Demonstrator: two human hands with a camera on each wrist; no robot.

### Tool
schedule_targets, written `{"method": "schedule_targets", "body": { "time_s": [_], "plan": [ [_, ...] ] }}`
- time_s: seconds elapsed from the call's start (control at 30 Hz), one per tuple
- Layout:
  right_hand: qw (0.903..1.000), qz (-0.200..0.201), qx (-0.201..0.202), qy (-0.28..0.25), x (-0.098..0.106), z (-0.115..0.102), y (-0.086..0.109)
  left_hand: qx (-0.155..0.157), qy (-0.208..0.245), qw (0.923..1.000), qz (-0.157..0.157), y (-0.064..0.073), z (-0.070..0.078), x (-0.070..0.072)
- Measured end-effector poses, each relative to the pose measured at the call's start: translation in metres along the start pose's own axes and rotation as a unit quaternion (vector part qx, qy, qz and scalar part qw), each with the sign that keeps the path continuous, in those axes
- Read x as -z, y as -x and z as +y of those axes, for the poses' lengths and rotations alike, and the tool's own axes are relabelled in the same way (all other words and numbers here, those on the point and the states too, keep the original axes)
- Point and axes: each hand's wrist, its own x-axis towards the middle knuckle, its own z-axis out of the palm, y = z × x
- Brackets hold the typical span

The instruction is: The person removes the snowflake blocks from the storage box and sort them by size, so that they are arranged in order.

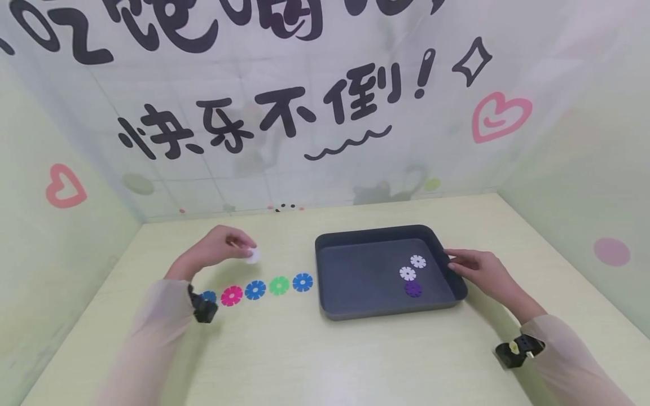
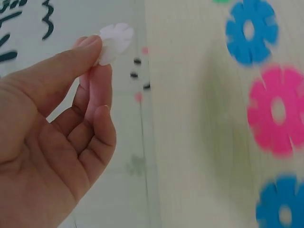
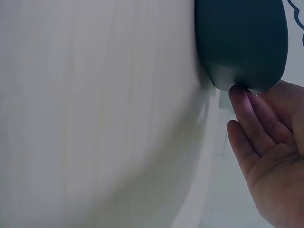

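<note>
Thumb and fingertips of my left hand [image 1: 225, 246] pinch a white slotted plastic disc [image 2: 116, 40], raised above the table behind a row of discs. That row holds a blue disc [image 1: 208, 297] partly behind the wrist, a pink one [image 1: 231, 296], another blue [image 1: 255, 290], a green [image 1: 279, 285] and one more blue [image 1: 302, 282]. To the right, my right hand [image 1: 479, 269] holds the dark grey tray [image 1: 355, 276] by its right rim; in the right wrist view its fingertips [image 3: 240, 95] touch the outer wall. Inside lie two white discs [image 1: 408, 273] and a purple one [image 1: 413, 289].
The light wooden table [image 1: 325, 355] runs back to a printed wall covering [image 1: 284, 186] with black writing, and side walls flank it. The tray's left wall stands close beside the last blue disc. Both wrists carry small black cameras [image 1: 205, 309].
</note>
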Motion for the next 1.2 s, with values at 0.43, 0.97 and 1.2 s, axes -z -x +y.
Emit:
{"method": "schedule_targets", "body": {
  "time_s": [0.43,0.97,1.2],
  "plan": [
    [1.0,-0.004,0.003,0.005,0.003,-0.001,0.0,0.122,0.004,0.9909,-0.056,0.075,-0.076,0.037],
    [1.0,-0.005,-0.002,0.004,0.0,0.001,0.0,0.114,-0.007,0.9915,-0.062,0.099,-0.107,0.033],
    [1.0,0.003,0.002,0.009,0.001,0.001,0.0,0.124,-0.023,0.9908,-0.048,0.096,-0.108,0.029]
  ]
}}
